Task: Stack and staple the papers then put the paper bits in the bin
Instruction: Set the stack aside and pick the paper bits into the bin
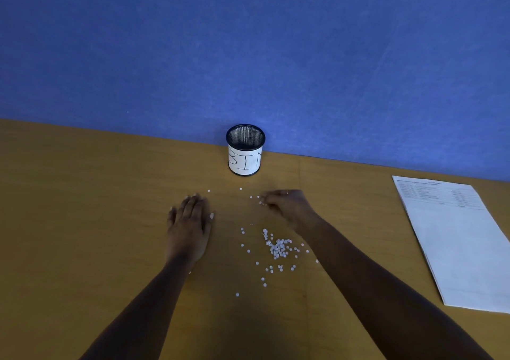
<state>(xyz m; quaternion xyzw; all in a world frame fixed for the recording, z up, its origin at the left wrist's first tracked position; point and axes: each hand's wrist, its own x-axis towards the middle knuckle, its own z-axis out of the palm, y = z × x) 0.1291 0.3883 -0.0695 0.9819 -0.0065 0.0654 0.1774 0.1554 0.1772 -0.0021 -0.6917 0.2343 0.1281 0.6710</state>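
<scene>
- Two bare forearms enter from the bottom edge of the frame, nearest the camera, and reach up across a brown wooden desk (82, 221) toward the centre.
- Left of centre, the left hand (189, 227) lies palm down and flat on the desk, fingers stretched out and close together, thumb splayed to the right; it grips nothing.
- Between the two arms, in the lower centre of the frame, small white paper bits (278, 248) lie scattered on the wood, thickest in a heap just beside the right forearm, with loose ones trailing down toward the bottom of the frame.
- A few more stray dots lie higher up, between the hands and the bin.
- Above the hands, at the centre of the frame, a black mesh bin (245, 150) stands upright against the blue partition wall (248, 42), a white label marked "BIN" wrapped around it; it stands apart from both hands.
- Right of centre, the right hand (287, 203) rests knuckles up, its fingers curled down onto a small cluster of bits at its fingertips; whether any are pinched between them cannot be told.
- At the right edge of the frame, a stack of white printed papers (458, 246) lies flat on the desk, well apart from the hands.
</scene>
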